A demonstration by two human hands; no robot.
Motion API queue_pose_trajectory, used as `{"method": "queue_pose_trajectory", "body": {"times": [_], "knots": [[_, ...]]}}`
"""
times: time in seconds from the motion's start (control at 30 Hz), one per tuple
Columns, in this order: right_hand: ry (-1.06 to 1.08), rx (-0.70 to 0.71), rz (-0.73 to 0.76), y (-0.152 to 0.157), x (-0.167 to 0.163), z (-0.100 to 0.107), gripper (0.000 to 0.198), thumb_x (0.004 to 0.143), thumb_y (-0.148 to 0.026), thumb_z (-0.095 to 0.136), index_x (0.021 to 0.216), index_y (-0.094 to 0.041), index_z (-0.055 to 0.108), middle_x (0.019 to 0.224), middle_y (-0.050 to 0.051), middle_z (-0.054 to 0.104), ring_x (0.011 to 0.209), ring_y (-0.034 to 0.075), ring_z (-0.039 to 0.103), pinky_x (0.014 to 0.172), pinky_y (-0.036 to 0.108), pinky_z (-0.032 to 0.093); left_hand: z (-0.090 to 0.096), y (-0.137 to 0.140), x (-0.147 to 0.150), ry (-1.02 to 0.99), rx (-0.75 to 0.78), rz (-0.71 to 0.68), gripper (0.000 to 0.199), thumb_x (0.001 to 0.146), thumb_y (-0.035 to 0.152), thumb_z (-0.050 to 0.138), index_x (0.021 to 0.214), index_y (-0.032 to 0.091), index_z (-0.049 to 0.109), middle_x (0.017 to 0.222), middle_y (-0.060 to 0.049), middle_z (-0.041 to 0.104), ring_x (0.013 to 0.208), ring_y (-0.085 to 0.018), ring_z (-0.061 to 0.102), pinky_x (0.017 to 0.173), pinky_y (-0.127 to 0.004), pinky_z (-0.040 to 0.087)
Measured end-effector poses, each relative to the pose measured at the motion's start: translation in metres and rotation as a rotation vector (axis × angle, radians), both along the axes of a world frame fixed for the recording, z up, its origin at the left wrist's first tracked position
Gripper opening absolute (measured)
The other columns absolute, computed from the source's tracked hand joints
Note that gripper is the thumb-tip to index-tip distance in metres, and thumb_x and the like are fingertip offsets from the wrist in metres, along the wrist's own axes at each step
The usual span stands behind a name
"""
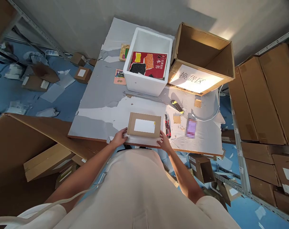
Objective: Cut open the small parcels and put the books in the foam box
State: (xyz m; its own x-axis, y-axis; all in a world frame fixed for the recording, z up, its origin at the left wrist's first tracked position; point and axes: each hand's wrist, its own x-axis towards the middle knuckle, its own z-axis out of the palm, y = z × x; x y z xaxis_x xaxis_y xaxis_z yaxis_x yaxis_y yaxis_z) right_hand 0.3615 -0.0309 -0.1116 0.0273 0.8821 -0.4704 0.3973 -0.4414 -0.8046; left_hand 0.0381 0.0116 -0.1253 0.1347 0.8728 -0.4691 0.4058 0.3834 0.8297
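The cardboard box [144, 125] lies near the front edge of the table [94, 127], with the left hand [119, 137] and right hand [165, 142] at its near corners, presumably steadying it; whether the fingers grip is unclear. The red knife [167, 126] lies within reach.

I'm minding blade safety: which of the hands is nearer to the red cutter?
Right. The right hand is at the right edge of the package, close to the near end of the red cutter; the left hand is at the opposite edge, farther away.
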Motion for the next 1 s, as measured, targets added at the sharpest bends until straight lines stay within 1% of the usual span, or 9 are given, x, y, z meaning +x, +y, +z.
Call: {"method": "queue_pose_trajectory", "body": {"times": [0.07, 0.13, 0.33, 0.47, 0.53, 0.6, 0.77, 0.9, 1.0], "knots": [[0.035, 0.009, 0.015, -0.002, -0.005, 0.000, 0.080, 0.068, -0.014, 0.059, 0.143, -0.028, 0.036, 0.141, 0.009, 0.050, 0.124, 0.026, 0.052, 0.095, 0.045, 0.047, 0.000, -0.002, 0.004, -0.062, -0.021, 0.012, 0.078, 0.060, 0.042, 0.069, 0.130, 0.013, 0.052, 0.134, -0.016, 0.057, 0.122, -0.029, 0.056, 0.101, -0.044, 0.045], [0.083, 0.021, -0.014, -0.001, -0.009, 0.002, 0.074, 0.072, -0.016, 0.057, 0.142, -0.028, 0.038, 0.138, 0.009, 0.053, 0.121, 0.025, 0.054, 0.095, 0.044, 0.047, 0.004, -0.002, 0.009, -0.093, -0.036, 0.024, 0.075, 0.061, 0.050, 0.070, 0.125, 0.014, 0.056, 0.127, -0.016, 0.062, 0.116, -0.029, 0.059, 0.102, -0.046, 0.044], [0.073, 0.105, -0.034, 0.011, -0.007, 0.028, 0.046, 0.083, -0.036, 0.051, 0.127, -0.022, 0.055, 0.120, 0.010, 0.063, 0.091, 0.020, 0.062, 0.076, 0.034, 0.051, 0.037, 0.007, 0.011, -0.033, 0.045, 0.088, 0.062, 0.069, 0.060, 0.062, 0.110, 0.013, 0.063, 0.108, -0.014, 0.070, 0.098, -0.026, 0.065, 0.088, -0.039, 0.051], [-0.147, 0.165, 0.036, 0.032, -0.004, 0.045, 0.039, 0.089, -0.048, 0.039, 0.093, -0.018, 0.065, 0.085, 0.007, 0.066, 0.076, 0.019, 0.058, 0.069, 0.030, 0.046, 0.056, 0.019, 0.014, 0.153, 0.134, 0.074, 0.059, 0.071, 0.062, 0.059, 0.103, 0.013, 0.067, 0.095, -0.011, 0.070, 0.087, -0.023, 0.064, 0.076, -0.034, 0.052], [-0.245, 0.158, 0.034, 0.043, -0.005, 0.046, 0.045, 0.091, -0.052, 0.034, 0.077, -0.019, 0.061, 0.070, 0.004, 0.061, 0.070, 0.018, 0.055, 0.066, 0.029, 0.043, 0.058, 0.026, 0.019, 0.228, 0.175, 0.051, 0.060, 0.067, 0.061, 0.063, 0.105, 0.014, 0.067, 0.098, -0.011, 0.068, 0.089, -0.024, 0.063, 0.074, -0.033, 0.052], [-0.278, 0.148, 0.011, 0.051, -0.005, 0.042, 0.049, 0.090, -0.057, 0.032, 0.070, -0.020, 0.058, 0.065, 0.003, 0.058, 0.067, 0.018, 0.054, 0.063, 0.028, 0.040, 0.057, 0.030, 0.024, 0.276, 0.203, 0.043, 0.060, 0.066, 0.058, 0.065, 0.107, 0.014, 0.066, 0.099, -0.011, 0.066, 0.090, -0.024, 0.062, 0.075, -0.033, 0.051], [-0.185, 0.090, -0.032, 0.049, 0.010, 0.024, 0.054, 0.090, -0.060, 0.029, 0.087, -0.019, 0.064, 0.073, 0.003, 0.063, 0.066, 0.017, 0.057, 0.064, 0.028, 0.044, 0.055, 0.027, 0.026, 0.276, 0.156, 0.075, 0.062, 0.065, 0.056, 0.068, 0.110, 0.014, 0.064, 0.102, -0.010, 0.066, 0.090, -0.023, 0.061, 0.077, -0.034, 0.051], [-0.414, 0.110, -0.206, 0.043, 0.035, 0.010, 0.044, 0.091, -0.047, 0.038, 0.109, -0.015, 0.062, 0.103, 0.013, 0.065, 0.095, 0.024, 0.059, 0.081, 0.035, 0.045, 0.054, 0.022, 0.025, 0.270, 0.140, 0.086, 0.061, 0.065, 0.055, 0.068, 0.111, 0.015, 0.063, 0.105, -0.011, 0.067, 0.092, -0.024, 0.062, 0.076, -0.034, 0.051], [-0.509, 0.068, -0.243, 0.044, 0.045, -0.001, 0.034, 0.083, -0.034, 0.057, 0.110, -0.014, 0.062, 0.105, 0.018, 0.062, 0.106, 0.030, 0.055, 0.087, 0.039, 0.042, 0.052, 0.020, 0.028, 0.259, 0.143, 0.096, 0.061, 0.070, 0.053, 0.065, 0.117, 0.015, 0.059, 0.113, -0.013, 0.064, 0.099, -0.025, 0.061, 0.074, -0.033, 0.052]]}}
